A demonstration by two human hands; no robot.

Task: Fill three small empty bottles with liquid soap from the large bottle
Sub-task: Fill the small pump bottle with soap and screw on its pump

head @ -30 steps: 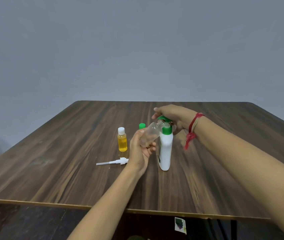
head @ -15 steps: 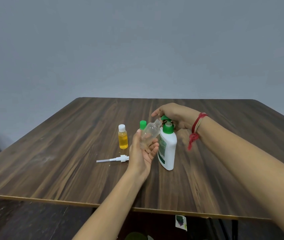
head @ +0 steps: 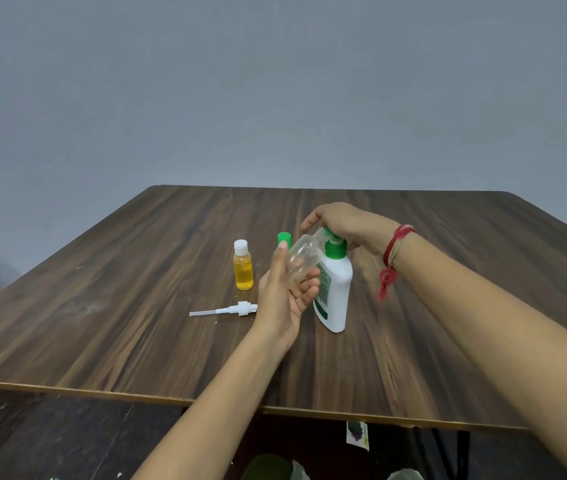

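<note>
**Soap transfer at the spout, one small bottle already yellow**

Wooden surface (head: 129, 327) carries everything. The large bottle (head: 337, 296) stands upright near its middle, white with a green pump (head: 334, 248). Our right hand (head: 342, 221) lies over the top of that pump, fingers reaching forward and only loosely bent, so we read it as pressing down rather than gripping. A red thread (head: 392, 252) circles its wrist. Our left hand (head: 283, 296) wraps its fingers round the clear small bottle (head: 301, 263), holding it off the surface, tilted, its mouth up at the pump's spout. It looks empty, though we cannot be sure. Just left of that hand stands a filled small bottle (head: 243, 270), yellow inside and with a white cap on. Before it lies a white sprayer top (head: 228, 310). A green cap (head: 284, 237) shows behind our left thumb, and what it sits on is hidden.

Risks, as we judge them:
- The narrow mouth can slip off the spout under a hard press, sending soap over our fingers and the surface.
- An off-centre press could tip the large bottle, since only that hand steadies it.
- Soapy fingers could let the clear bottle drop.
</note>
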